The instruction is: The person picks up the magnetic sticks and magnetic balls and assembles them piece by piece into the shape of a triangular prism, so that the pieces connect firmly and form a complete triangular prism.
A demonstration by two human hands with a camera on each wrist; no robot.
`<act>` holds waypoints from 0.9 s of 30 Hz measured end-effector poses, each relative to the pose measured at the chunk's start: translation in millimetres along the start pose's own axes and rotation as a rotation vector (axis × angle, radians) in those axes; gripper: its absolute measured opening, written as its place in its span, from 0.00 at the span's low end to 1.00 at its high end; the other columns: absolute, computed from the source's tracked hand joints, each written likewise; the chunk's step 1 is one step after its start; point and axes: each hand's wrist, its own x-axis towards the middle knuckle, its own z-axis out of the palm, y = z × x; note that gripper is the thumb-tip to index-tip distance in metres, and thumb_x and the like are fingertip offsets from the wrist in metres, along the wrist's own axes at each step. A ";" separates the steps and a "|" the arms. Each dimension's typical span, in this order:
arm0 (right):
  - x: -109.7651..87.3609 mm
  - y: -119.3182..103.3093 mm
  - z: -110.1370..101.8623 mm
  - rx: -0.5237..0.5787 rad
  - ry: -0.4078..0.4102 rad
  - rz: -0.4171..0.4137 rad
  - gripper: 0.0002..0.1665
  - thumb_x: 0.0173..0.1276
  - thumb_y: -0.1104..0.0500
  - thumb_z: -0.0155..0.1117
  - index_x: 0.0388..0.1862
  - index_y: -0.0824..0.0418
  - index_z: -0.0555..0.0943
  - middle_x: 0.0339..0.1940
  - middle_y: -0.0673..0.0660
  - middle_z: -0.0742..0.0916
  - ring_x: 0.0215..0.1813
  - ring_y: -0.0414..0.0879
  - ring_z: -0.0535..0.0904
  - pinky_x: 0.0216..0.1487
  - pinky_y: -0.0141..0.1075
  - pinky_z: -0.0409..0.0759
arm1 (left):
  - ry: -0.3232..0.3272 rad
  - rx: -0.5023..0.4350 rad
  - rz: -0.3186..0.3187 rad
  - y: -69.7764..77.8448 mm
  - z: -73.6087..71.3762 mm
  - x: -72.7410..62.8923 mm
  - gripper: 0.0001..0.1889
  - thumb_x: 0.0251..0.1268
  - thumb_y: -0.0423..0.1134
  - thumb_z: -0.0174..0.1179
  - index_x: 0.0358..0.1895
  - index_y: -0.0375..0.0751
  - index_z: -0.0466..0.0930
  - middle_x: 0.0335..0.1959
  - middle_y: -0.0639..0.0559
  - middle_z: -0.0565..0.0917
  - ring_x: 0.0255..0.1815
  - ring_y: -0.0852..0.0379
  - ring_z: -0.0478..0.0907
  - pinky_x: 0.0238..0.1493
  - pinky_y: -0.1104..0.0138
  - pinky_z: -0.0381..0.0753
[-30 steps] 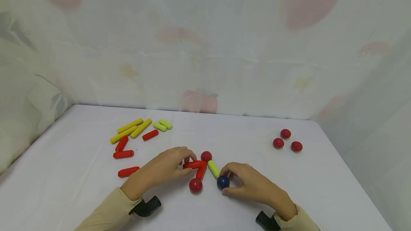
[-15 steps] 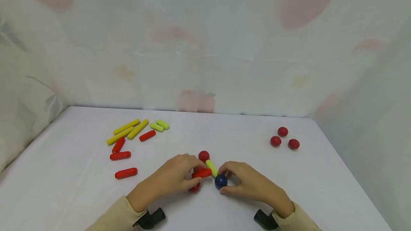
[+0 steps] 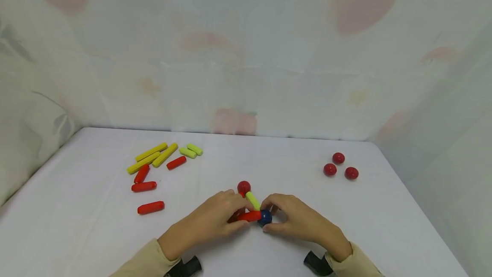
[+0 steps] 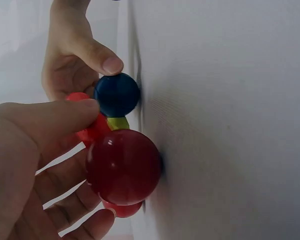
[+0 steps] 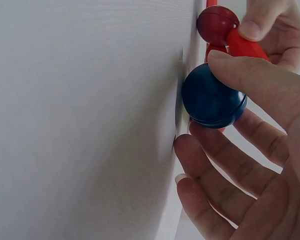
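Two hands at lower ctr of head frame, close tog. We find L hand point(image 3: 216, 216) pinching a red rod point(image 3: 250, 216) w/ thumb and fingers; rod's right end meets blue ball point(image 3: 266, 217), tho we can't tell if joined. L hand's lower fingers, per L wrist view, are spread, gaps betw. them, next to near ball point(image 4: 123, 167), red. R hand point(image 3: 301, 220) pinches blue ball, thumb one side, fingertips opp.; its lower fingers are bent, sl. apart. We note green rod point(image 3: 253, 200) slanting betw. far ball point(image 3: 244, 187), also red, and blue ball. Red piece point(image 3: 241, 195) shows just under far ball; remainder hidden in head view.

Left side of white table point(image 3: 276, 161): 3 yellow rods point(image 3: 165, 155), 2 short green rods point(image 3: 188, 153), 4 loose red rods point(image 3: 144, 187). Right side: 3 loose balls point(image 3: 329, 169), red, grouped but not touching. We see tan sleeves point(image 3: 144, 260), dark device point(image 3: 318, 263) at each wrist.
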 end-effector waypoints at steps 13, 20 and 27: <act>-0.4 -0.2 -2.9 0.021 -0.008 0.004 0.21 0.62 0.46 0.73 0.51 0.49 0.80 0.43 0.37 0.84 0.46 0.35 0.77 0.52 0.32 0.80 | -0.038 0.062 0.021 -5.7 4.8 -1.2 0.11 0.59 0.44 0.71 0.45 0.52 0.85 0.30 0.64 0.78 0.37 0.67 0.67 0.37 0.76 0.71; -0.5 -0.7 -3.4 0.020 -0.010 0.010 0.22 0.62 0.46 0.73 0.51 0.49 0.79 0.43 0.38 0.84 0.46 0.34 0.77 0.52 0.32 0.80 | -0.040 0.109 0.005 -5.6 3.3 -0.5 0.12 0.58 0.45 0.72 0.44 0.52 0.85 0.34 0.63 0.83 0.37 0.66 0.67 0.38 0.75 0.70; -0.1 -1.1 -2.2 0.005 0.000 -0.002 0.22 0.62 0.46 0.73 0.51 0.50 0.79 0.43 0.38 0.84 0.45 0.34 0.77 0.53 0.33 0.81 | -0.005 0.146 -0.003 -6.1 5.3 -0.3 0.13 0.58 0.45 0.72 0.46 0.52 0.85 0.39 0.60 0.85 0.40 0.64 0.70 0.42 0.73 0.75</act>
